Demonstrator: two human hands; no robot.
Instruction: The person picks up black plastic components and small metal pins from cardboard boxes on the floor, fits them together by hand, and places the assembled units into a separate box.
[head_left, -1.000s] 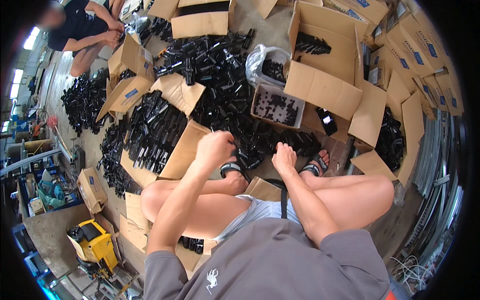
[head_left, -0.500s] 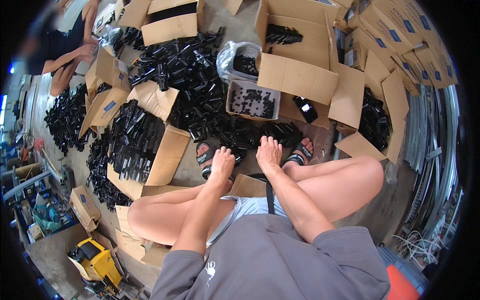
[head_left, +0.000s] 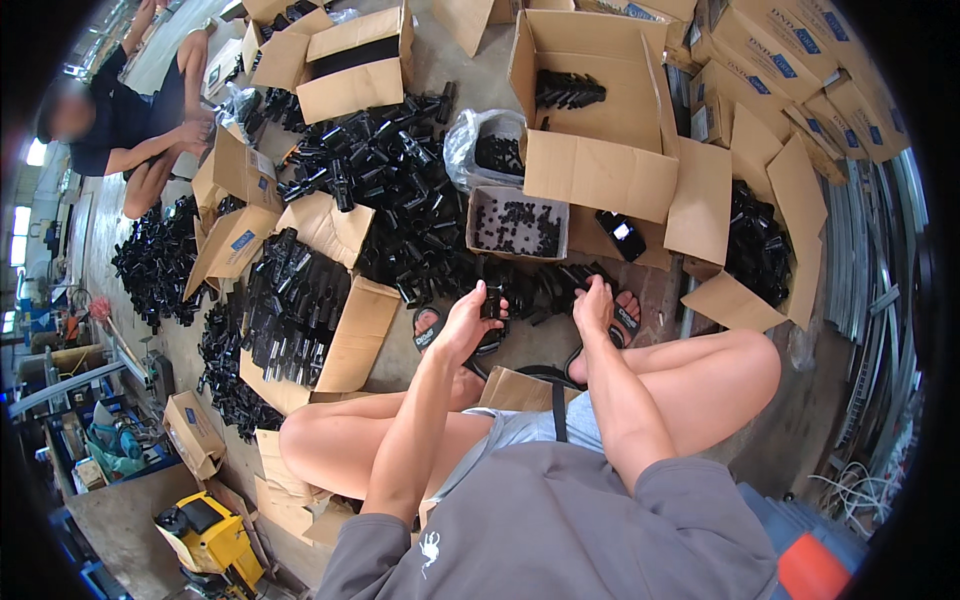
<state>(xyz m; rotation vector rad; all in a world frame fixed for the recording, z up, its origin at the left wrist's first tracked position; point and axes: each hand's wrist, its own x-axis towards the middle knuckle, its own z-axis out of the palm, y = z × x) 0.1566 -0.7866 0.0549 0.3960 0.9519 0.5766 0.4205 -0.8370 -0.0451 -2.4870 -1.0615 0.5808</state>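
Observation:
My left hand [head_left: 468, 325] is closed round a black plastic part [head_left: 492, 302], thumb up, between my sandalled feet. Its exact shape is partly hidden by the fingers. To its right my right hand [head_left: 594, 304] has its fingers drawn together beside a row of black parts [head_left: 548, 290] on the floor; what they grip, if anything, is hidden. Just beyond the hands stands a small open carton [head_left: 473, 240] with many small black pieces [head_left: 520, 228] inside. A large heap of black tubular parts [head_left: 400, 190] spreads ahead and to the left.
A clear plastic bag [head_left: 462, 150] of small black pieces stands behind the small carton. Large open cartons [head_left: 600, 170] surround me, one with black parts [head_left: 290, 310] at left. A phone-like device [head_left: 622, 234] lies at right. Another person [head_left: 120, 130] sits far left. Metal profiles [head_left: 862, 290] lie right.
Both hands have moved slightly to the right in the picture and apart. My left hand has turned thumb up and now holds a black part. The whole view has shifted a little.

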